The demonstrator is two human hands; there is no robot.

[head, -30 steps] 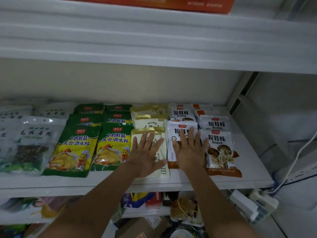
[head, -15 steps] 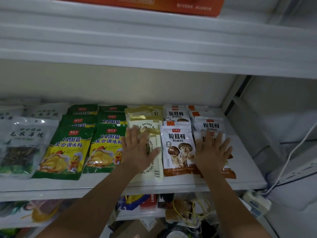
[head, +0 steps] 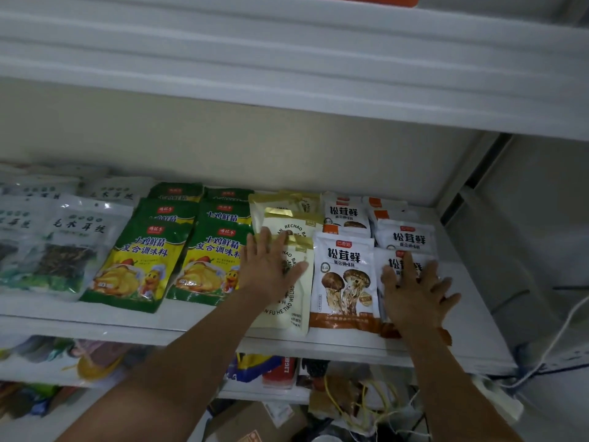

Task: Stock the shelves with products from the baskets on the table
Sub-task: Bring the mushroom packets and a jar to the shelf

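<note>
A white shelf [head: 478, 330] carries rows of flat packets. My left hand [head: 269, 266] lies flat with straight fingers on the front cream packet [head: 291, 309]. To its right lies a white mushroom packet [head: 345, 282], uncovered. My right hand [head: 414, 293] presses flat, fingers spread, on the rightmost front mushroom packet [head: 390, 263], most of which it hides. More cream and mushroom packets are stacked behind these. No basket or table is in view.
Green chicken-seasoning packets [head: 140, 263] fill the shelf's middle, clear fungus bags [head: 63, 247] its left. Another shelf board [head: 287, 74] hangs close overhead. Below sit more goods, a cardboard box [head: 255, 422] and a cable [head: 557, 339] at the right.
My right hand slid right, from the middle mushroom packet to the rightmost one, and stays there. My left hand stays on the cream packet. The view drew slightly closer.
</note>
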